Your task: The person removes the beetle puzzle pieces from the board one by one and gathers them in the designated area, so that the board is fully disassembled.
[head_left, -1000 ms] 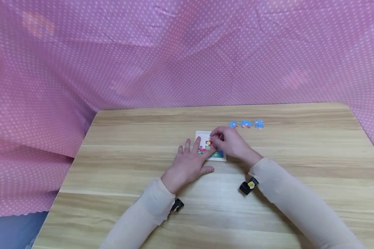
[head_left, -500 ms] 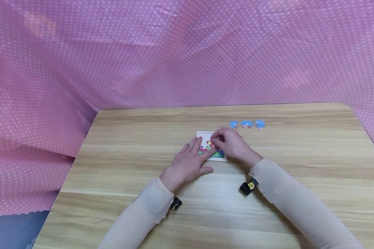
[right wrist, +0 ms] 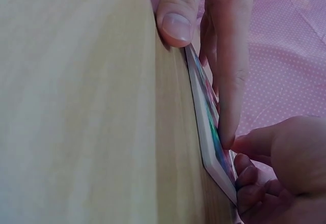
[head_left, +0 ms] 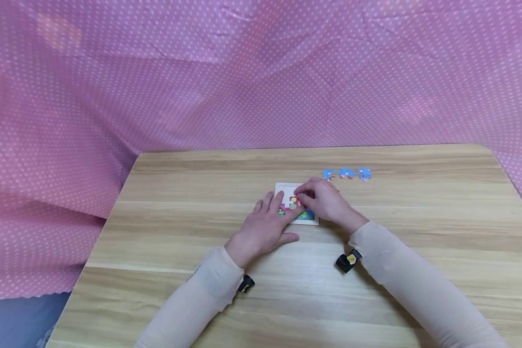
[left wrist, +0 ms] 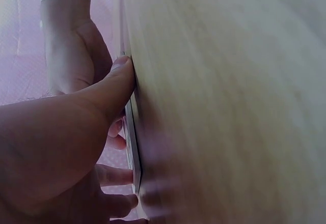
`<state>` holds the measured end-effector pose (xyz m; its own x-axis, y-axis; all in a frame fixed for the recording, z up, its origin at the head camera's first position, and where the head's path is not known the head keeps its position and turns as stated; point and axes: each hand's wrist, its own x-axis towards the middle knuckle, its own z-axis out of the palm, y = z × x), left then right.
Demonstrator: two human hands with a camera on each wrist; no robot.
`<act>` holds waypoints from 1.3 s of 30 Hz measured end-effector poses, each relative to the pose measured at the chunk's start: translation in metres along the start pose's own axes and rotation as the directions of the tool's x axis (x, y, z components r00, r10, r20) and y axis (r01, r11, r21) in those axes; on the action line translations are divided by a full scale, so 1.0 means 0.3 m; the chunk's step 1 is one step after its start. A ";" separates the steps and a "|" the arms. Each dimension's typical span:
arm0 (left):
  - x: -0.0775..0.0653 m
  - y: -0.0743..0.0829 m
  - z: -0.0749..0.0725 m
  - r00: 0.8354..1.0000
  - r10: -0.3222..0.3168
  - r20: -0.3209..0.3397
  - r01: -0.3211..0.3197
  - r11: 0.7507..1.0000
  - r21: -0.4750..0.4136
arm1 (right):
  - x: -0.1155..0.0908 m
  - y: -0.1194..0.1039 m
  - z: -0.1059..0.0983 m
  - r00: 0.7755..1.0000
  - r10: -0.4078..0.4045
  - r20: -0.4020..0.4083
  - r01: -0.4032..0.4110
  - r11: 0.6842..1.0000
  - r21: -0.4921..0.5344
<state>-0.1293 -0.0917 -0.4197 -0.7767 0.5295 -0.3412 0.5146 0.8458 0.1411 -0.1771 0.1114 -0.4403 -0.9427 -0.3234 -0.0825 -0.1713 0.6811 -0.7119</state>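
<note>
A small puzzle board [head_left: 279, 186] with a white frame lies flat on the table, its lower part filled with colourful pieces and its upper left bare white. My left hand [head_left: 263, 228] rests across the board's left side, fingers stretched out and index finger pressing near the middle; the thumb lies on the table in front. From the right, my right hand [head_left: 326, 199] bends thumb and index finger together over the board, pinching a puzzle piece mostly hidden by the fingertips. The right wrist view shows both hands' fingertips meeting at the board's edge [right wrist: 206, 142].
Behind the board, several loose blue puzzle pieces [head_left: 346, 172] lie in a row on the wooden table [head_left: 191, 193], partly behind my right hand. A pink dotted cloth [head_left: 261, 72] hangs along the table's far edge. Black wrist cameras [head_left: 345, 262] sit beneath both sleeves.
The left hand's spread fingers have drawn closer together on the board. The right hand keeps its pinch at nearly the same spot; the whole view has shifted slightly.
</note>
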 end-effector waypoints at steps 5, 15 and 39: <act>0.001 0.000 0.001 1.000 -0.006 0.008 0.006 1.000 0.004 | 0.004 0.000 0.002 1.000 0.006 0.005 -0.006 1.000 -0.008; 0.004 0.007 -0.008 0.999 -0.038 0.028 0.037 0.998 0.044 | 0.009 -0.005 0.002 1.000 -0.010 0.004 0.010 1.000 -0.004; 0.007 0.018 -0.020 0.995 -0.070 0.077 0.061 0.991 0.117 | 0.014 -0.011 -0.003 0.998 0.061 0.020 -0.063 0.992 0.108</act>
<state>-0.1303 -0.0857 -0.4141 -0.7807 0.4621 -0.4208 0.5050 0.8631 0.0108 -0.1807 0.1083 -0.4376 -0.9456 -0.2938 -0.1398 -0.0796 0.6254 -0.7762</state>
